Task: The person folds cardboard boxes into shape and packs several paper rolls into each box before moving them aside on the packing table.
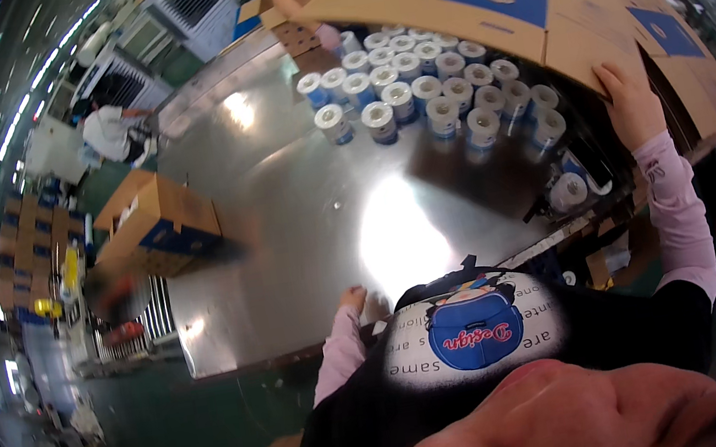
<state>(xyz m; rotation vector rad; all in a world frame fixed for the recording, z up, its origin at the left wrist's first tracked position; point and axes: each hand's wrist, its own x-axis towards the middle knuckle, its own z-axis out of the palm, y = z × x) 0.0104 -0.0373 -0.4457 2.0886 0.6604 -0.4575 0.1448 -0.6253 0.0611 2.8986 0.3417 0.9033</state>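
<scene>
Here's the printed cardboard sheet [474, 7], tilted over the tabletop's [283, 216] far right corner, with the right hand [631, 99] gripping its near edge! Below it, white-topped rolls [439, 86] crowd in; the sheet hides how far back they run. A co-worker's hand [328, 38] is just beside them, near the far edge. Left hand [353, 298] at the near edge, small and partly turned away: can't tell its grip. Bare room spreads across the middle, out toward the open carton [177, 218] by the left edge.
</scene>
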